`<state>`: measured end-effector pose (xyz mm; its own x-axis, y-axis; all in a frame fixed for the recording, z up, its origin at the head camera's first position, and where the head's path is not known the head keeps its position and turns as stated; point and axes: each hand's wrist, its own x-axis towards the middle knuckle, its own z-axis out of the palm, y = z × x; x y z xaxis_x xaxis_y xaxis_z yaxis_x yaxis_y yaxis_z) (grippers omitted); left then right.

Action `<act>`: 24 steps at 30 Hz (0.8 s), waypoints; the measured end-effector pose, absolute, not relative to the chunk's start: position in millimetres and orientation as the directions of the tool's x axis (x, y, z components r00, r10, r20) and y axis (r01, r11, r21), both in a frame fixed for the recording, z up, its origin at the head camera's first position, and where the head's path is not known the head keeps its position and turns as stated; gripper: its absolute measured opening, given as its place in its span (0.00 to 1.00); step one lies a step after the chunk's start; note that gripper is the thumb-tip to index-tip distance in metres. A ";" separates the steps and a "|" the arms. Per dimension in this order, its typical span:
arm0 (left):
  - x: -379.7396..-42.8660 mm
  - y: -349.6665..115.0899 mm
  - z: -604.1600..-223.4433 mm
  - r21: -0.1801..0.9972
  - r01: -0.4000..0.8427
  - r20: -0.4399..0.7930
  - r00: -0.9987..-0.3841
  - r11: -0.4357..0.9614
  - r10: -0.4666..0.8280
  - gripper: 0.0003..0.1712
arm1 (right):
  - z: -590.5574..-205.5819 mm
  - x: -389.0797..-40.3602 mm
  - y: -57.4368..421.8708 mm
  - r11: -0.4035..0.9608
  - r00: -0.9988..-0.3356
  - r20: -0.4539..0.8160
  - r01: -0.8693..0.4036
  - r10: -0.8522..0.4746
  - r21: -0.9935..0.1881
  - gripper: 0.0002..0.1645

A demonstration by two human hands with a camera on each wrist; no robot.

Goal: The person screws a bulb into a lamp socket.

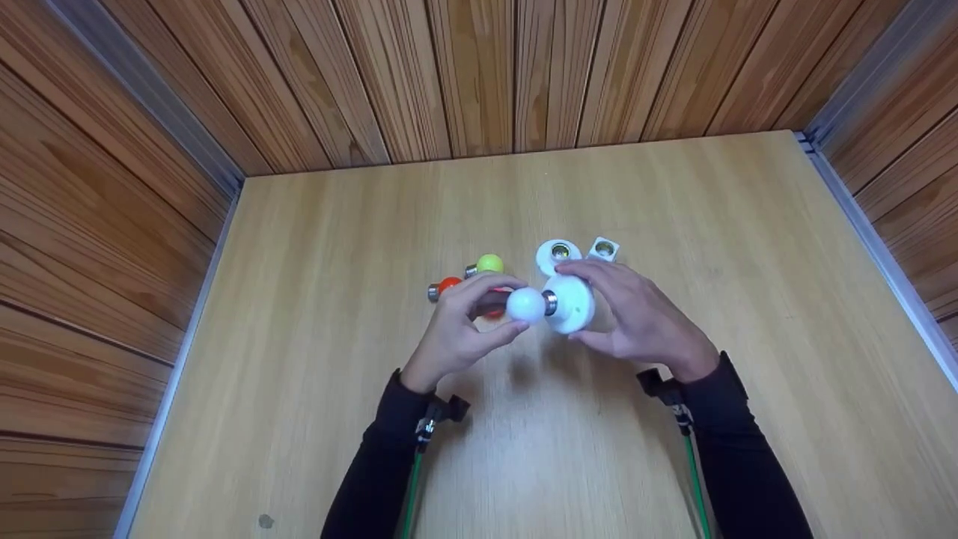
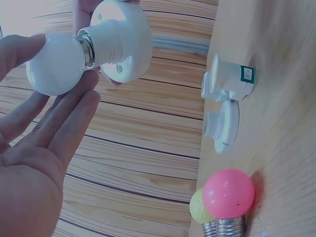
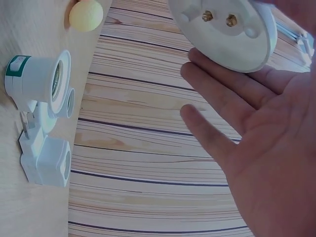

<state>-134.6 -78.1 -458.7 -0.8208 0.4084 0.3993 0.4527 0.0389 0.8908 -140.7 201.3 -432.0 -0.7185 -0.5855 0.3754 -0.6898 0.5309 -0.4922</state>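
Note:
My left hand (image 1: pixel 464 329) pinches a white light bulb (image 1: pixel 525 305) by its globe, between thumb and fingers. A round white lamp holder (image 1: pixel 575 308) is in my right hand (image 1: pixel 636 314), gripped at the rim of its base. The bulb's metal screw base (image 2: pixel 87 48) sits at the mouth of the lamp holder, with some thread showing. Both are raised over the table. In the right wrist view, the lamp holder's hollow underside (image 3: pixel 222 37) shows two brass terminals, with my fingers (image 3: pixel 217 94) under its edge.
Beyond my left hand lie a yellow bulb (image 1: pixel 490 263) and an orange-red bulb (image 1: pixel 450 284); another red bulb (image 1: pixel 494 314) is partly hidden. A round white socket (image 1: pixel 548 260) and a square one (image 1: pixel 603 248) stand past my right hand. Wooden panels (image 1: pixel 479 75) enclose the table.

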 end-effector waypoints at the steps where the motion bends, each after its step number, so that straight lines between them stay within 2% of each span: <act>1: -134.5 -78.0 -458.2 0.891 0.453 0.401 -0.821 0.036 0.406 0.24 | -431.7 -140.5 201.1 0.529 -0.722 0.374 -0.685 -0.582 -0.501 0.51; 6: -134.4 -77.8 -457.4 0.890 0.455 0.409 -0.820 0.023 0.400 0.25 | -431.2 -140.1 199.6 0.531 -0.743 0.359 -0.661 -0.565 -0.531 0.52; 10: -134.0 -77.9 -456.5 0.897 0.443 0.403 -0.824 0.008 0.397 0.25 | -432.8 -141.0 199.0 0.499 -0.735 0.380 -0.668 -0.562 -0.552 0.53; 15: -133.1 -78.2 -454.5 0.907 0.421 0.396 -0.834 -0.022 0.383 0.25 | -436.1 -144.7 199.0 0.387 -0.706 0.446 -0.689 -0.550 -0.613 0.51; 21: -132.0 -79.1 -452.0 0.908 0.416 0.405 -0.839 -0.052 0.363 0.25 | -435.9 -143.9 196.6 0.228 -0.739 0.436 -0.607 -0.513 -0.761 0.49; 24: -131.0 -79.7 -450.0 0.906 0.415 0.416 -0.834 -0.084 0.364 0.26 | -437.0 -142.7 194.5 0.142 -0.740 0.456 -0.586 -0.494 -0.797 0.49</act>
<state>-131.0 -79.7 -450.0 -0.8336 0.3635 0.4158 0.4151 -0.0841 0.9059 -142.7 194.5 -437.0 -0.7402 -0.4940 0.4562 -0.5865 0.1424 -0.7973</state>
